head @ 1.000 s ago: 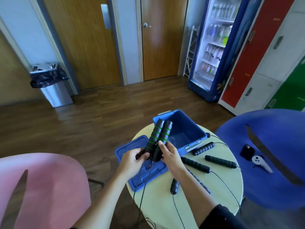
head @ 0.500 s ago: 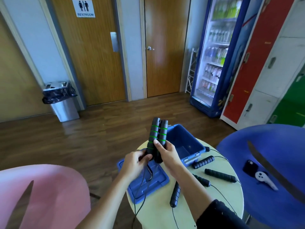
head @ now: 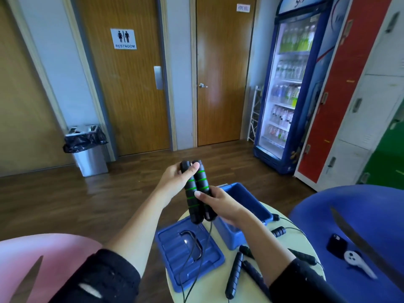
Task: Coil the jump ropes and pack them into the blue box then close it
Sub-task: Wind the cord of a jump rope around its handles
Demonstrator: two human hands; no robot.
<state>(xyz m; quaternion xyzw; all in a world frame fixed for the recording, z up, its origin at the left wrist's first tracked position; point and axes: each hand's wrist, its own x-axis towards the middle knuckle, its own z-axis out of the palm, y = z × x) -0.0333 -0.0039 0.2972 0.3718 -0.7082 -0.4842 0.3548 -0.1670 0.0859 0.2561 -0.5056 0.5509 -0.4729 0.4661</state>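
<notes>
While the door sign (head: 125, 38) behind read RESTROOM under two figures, we held the pair of handles (head: 196, 191) side by side, raised above the round table (head: 282, 241). They were black foam with green rings, cord (head: 202, 248) trailing down over the lid (head: 188, 252). Our left hand (head: 177, 180) was wrapped round their tops, our right hand (head: 220, 204) clasped lower down. Behind them sat the blue box (head: 247, 213), open; more handles (head: 235, 274) lay beside it.

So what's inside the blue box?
The blue box looks empty where its inside shows. The right hand and the handles cover the near part, so that bit can't be seen.
</notes>
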